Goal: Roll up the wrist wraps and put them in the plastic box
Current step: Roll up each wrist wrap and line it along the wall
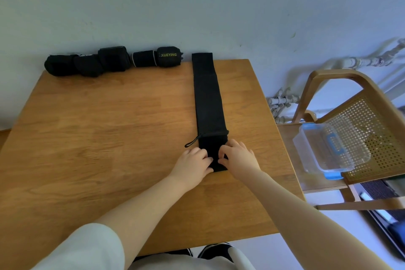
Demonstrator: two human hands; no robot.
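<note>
A long black wrist wrap (208, 98) lies flat and unrolled on the wooden table (98, 127), running from the far edge toward me, with a thumb loop (192, 140) sticking out to its left. My left hand (192, 163) and my right hand (237, 156) pinch its near end from both sides. Several rolled black wraps (87, 63) lie in a row along the far left edge by the wall; one (168, 56) reads XUEYING. The clear plastic box (328, 149) with blue clips stands open on a chair to the right.
The cane-backed wooden chair (372, 116) stands close to the table's right side. A pale wall runs right behind the table. Pipes (280, 103) sit low at the wall between table and chair. My knees and shoes show below the near edge.
</note>
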